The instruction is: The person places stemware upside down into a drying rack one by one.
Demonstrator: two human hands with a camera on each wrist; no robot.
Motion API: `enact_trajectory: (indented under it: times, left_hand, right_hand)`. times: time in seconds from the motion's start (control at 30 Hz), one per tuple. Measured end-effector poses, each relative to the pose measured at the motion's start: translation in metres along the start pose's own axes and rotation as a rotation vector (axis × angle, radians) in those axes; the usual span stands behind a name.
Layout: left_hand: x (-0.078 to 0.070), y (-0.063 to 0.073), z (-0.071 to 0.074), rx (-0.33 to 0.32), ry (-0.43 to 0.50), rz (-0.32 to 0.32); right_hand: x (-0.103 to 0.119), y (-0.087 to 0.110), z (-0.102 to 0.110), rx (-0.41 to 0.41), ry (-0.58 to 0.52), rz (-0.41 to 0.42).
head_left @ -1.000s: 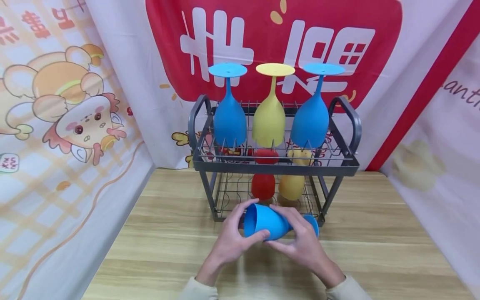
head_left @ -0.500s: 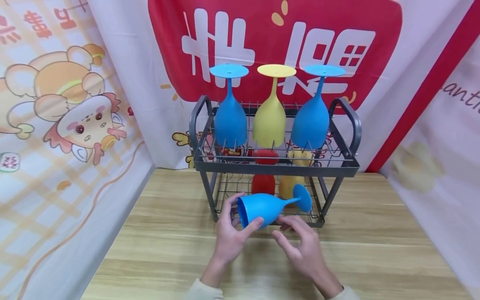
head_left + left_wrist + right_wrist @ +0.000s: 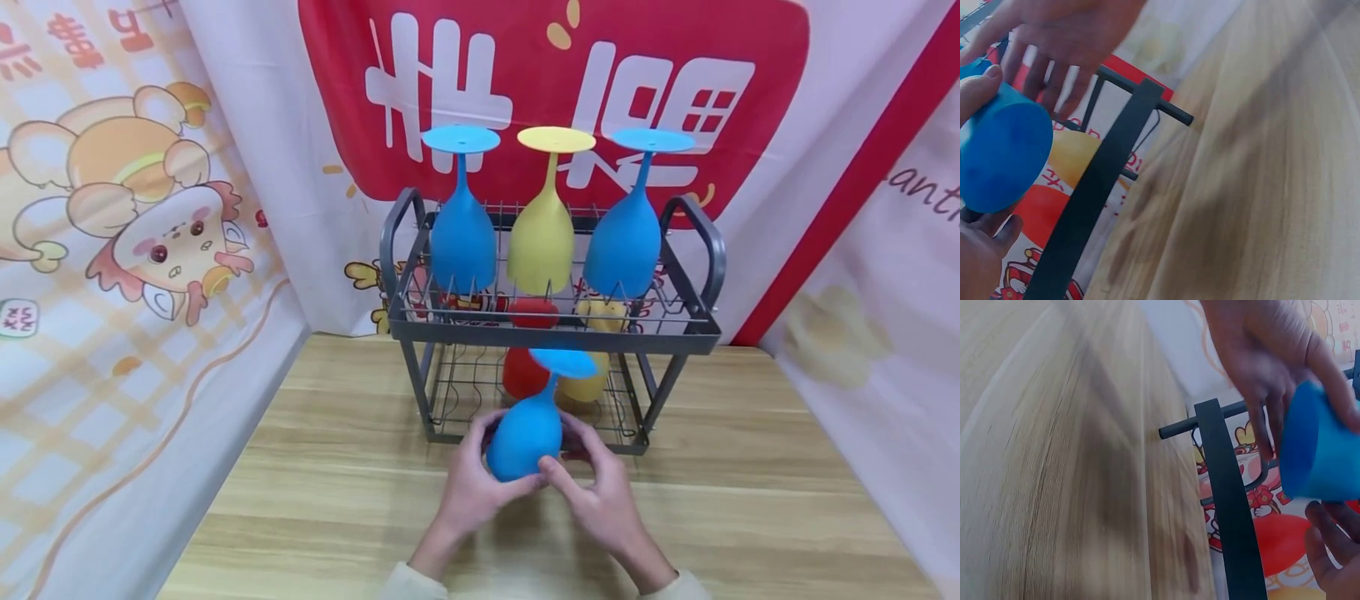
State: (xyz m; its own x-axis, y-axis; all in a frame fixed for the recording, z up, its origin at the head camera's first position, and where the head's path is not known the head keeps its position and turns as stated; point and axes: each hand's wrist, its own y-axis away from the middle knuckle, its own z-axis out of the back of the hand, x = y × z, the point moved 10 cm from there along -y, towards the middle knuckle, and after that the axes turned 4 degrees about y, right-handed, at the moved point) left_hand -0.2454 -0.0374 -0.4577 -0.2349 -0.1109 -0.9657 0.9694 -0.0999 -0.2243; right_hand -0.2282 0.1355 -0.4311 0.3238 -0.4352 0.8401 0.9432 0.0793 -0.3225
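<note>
A blue plastic goblet [image 3: 528, 437] is tilted upside down before the rack's front edge, its foot up and leaning right. My left hand [image 3: 477, 481] grips the bowl from the left. From the other side my right hand [image 3: 602, 492] holds it too, thumb on the near face and fingers behind. In the left wrist view the open mouth of the goblet [image 3: 1007, 153] faces the tabletop. The right wrist view has the goblet [image 3: 1335, 456] between both hands, above the wood. Fingers behind the bowl are partly hidden in the head view.
A dark two-tier rack [image 3: 555, 335] stands behind the hands. Its top tier bears two blue goblets [image 3: 462, 242] and a yellow goblet [image 3: 542, 246], upside down. A red goblet [image 3: 522, 372] and a yellowish one [image 3: 588, 387] sit below. Wooden tabletop [image 3: 337, 500] extends around.
The blue goblet has turned from lying sideways, foot to the right, to foot up and mouth down. My right hand let it loose midway, then came back onto the bowl.
</note>
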Motion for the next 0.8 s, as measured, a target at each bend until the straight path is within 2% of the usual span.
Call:
enact_trajectory:
  times: [0.1, 0.27, 0.37, 0.47, 0.53, 0.57, 0.63, 0.7, 0.8]
  left_hand:
    - [0.002, 0.0, -0.006, 0.034, -0.015, -0.025]
    - [0.001, 0.001, -0.01, 0.054, -0.035, -0.045]
    - [0.001, 0.003, -0.012, 0.081, -0.059, -0.046]
    - [0.005, 0.006, -0.009, 0.103, -0.08, -0.045]
    - [0.007, 0.008, -0.001, 0.083, -0.09, -0.061]
    - [0.009, 0.008, 0.005, 0.053, -0.09, -0.07]
    - [0.013, 0.008, 0.023, -0.047, -0.069, -0.07]
    - [0.019, 0.007, 0.046, -0.191, -0.041, -0.05]
    - [0.035, 0.008, 0.084, -0.443, 0.022, 0.052]
  right_hand:
    - [0.005, 0.001, -0.002, 0.003, 0.025, -0.003]
    - [0.009, -0.001, -0.003, -0.001, 0.092, -0.019]
    - [0.011, -0.002, -0.001, -0.024, 0.112, 0.003]
    - [0.013, -0.001, 0.002, -0.06, 0.127, 0.046]
    - [0.012, -0.001, 0.005, -0.083, 0.138, 0.061]
    - [0.012, -0.001, 0.006, -0.093, 0.144, 0.065]
    - [0.011, -0.002, 0.009, -0.108, 0.145, 0.064]
    - [0.009, -0.003, 0.01, -0.115, 0.143, 0.054]
    - [0.008, -0.004, 0.011, -0.113, 0.133, 0.036]
